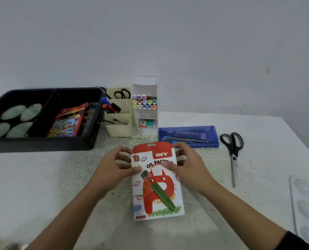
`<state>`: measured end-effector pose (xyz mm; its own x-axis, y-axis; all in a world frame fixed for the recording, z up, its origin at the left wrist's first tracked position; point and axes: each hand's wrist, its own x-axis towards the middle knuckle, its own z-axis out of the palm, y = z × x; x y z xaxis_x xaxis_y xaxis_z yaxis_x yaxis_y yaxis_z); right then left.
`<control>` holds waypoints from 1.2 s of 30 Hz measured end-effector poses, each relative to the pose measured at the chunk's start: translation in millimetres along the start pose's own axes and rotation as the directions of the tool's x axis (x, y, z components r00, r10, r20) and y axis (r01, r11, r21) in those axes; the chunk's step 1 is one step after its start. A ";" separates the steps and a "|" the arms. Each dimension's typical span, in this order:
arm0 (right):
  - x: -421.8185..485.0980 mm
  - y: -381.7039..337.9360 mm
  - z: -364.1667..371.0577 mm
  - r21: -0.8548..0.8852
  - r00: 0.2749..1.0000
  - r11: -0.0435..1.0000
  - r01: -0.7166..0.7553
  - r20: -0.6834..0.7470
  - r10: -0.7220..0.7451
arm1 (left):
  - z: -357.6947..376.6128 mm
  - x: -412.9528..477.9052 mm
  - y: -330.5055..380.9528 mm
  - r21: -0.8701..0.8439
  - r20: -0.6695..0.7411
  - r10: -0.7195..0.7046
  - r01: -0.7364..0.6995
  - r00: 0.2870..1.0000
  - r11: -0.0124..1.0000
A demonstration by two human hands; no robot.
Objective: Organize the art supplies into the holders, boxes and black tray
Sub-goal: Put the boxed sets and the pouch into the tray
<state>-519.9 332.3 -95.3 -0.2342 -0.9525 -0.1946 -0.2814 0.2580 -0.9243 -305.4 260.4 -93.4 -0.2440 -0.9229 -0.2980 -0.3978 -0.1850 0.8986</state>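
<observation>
Left hand (112,169) and right hand (189,166) — fingers (122,156) curled — grip the oil pastels box (157,192) near the surface's (59,177) front edge.

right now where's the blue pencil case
In the head view, the blue pencil case lies on the table right of centre, between the white marker holder and the loose scissors.
</observation>
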 end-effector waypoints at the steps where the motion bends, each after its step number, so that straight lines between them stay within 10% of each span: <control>1: 3.1 -10.8 7.7 0.034 0.999 0.999 0.027 0.027 -0.028 | -15.8 -3.6 3.5 -0.016 -0.020 0.015 -0.015 1.000 1.000; 10: 41.0 -103.3 100.0 0.425 0.971 0.905 0.020 0.206 -0.118 | -156.3 -10.7 29.0 -0.196 -0.200 0.169 -0.209 0.965 0.958; 16: 76.8 -153.0 166.1 0.369 0.968 0.901 0.229 0.010 -0.250 | -232.4 68.8 25.4 -0.265 -0.136 0.137 -0.170 0.981 0.949; 19: 97.1 -174.5 184.2 0.263 0.948 0.912 0.316 -0.129 -0.291 | -256.0 125.5 15.4 0.181 -0.112 0.166 -0.144 0.980 0.973; 22: 114.7 -185.5 194.7 0.161 0.921 0.925 0.344 -0.251 -0.299 | -253.7 164.1 4.7 0.690 0.093 0.177 -0.192 0.980 0.698; 29: 138.5 -189.2 195.3 0.022 0.881 0.965 0.262 -0.414 -0.230 | -223.6 193.9 -11.3 0.862 0.177 0.221 -0.259 0.959 0.436; 36: 147.2 -188.2 202.3 -0.174 0.885 0.952 0.254 -0.355 -0.301 | -247.8 184.8 0.5 0.762 0.117 0.259 -0.253 0.959 0.595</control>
<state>-313.2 110.9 -16.4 -0.4527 -0.8636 0.2221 -0.4887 0.0319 -0.8719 -131.6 6.1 -68.2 -0.4400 -0.8934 -0.0909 -0.8494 0.3812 0.3650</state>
